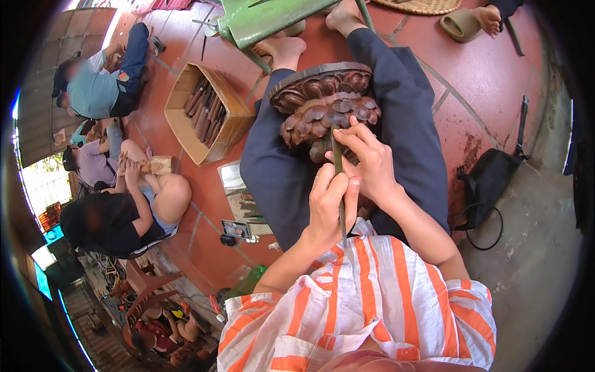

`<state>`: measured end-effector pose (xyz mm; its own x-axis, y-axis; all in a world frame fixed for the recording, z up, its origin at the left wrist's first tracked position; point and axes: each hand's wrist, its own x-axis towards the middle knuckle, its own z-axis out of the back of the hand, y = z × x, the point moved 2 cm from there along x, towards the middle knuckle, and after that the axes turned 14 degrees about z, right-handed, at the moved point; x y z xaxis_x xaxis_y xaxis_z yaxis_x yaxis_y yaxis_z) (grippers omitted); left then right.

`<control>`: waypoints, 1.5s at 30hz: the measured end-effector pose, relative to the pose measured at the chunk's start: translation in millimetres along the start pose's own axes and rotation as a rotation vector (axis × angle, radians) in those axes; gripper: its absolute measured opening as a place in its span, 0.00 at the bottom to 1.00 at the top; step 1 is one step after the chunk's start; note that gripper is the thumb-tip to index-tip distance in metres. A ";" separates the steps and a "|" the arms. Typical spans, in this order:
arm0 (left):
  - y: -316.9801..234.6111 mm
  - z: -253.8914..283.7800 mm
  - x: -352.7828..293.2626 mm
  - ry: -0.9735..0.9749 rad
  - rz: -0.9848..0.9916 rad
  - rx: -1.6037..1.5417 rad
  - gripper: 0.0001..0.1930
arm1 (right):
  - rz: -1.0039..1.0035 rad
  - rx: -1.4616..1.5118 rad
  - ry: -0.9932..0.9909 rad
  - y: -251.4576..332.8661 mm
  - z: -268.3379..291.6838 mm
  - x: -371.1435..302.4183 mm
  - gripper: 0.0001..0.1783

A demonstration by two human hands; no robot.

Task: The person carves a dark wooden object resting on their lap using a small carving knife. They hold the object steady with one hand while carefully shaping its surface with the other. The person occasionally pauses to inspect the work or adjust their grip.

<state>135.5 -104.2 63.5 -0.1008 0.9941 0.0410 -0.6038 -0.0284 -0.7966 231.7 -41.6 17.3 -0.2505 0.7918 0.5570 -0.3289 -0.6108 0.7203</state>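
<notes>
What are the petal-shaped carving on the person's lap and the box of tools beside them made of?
The carving looks like dark brown wood, matt and unpolished, with cut petal layers. The box seems plain pale wood or thick board; which one is unclear.

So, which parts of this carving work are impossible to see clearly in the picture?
All in the head view:
- Chisel: its tip is too small to make out against the carved wooden flower piece; its rear part passes behind the left hand.
- Near side of the carving: hidden by the right hand.
- Tools in the cardboard box: too small to tell apart.
- Phone screen on the floor: too small.
</notes>
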 end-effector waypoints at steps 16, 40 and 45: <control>1.1 -12.3 7.2 -0.027 -0.033 0.011 0.07 | -0.168 0.045 0.064 0.0 7.0 3.6 0.18; 8.9 -15.9 -13.6 -0.105 0.124 -0.278 0.15 | -0.083 0.033 0.201 3.6 11.7 9.2 0.16; 12.2 -14.8 -23.4 -0.106 0.148 -0.293 0.14 | 0.016 0.012 0.199 6.5 7.6 6.8 0.16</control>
<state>142.2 -126.2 43.9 -0.2611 0.9646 -0.0384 -0.3253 -0.1254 -0.9373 234.8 -40.3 29.0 -0.4307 0.7664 0.4766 -0.3131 -0.6222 0.7175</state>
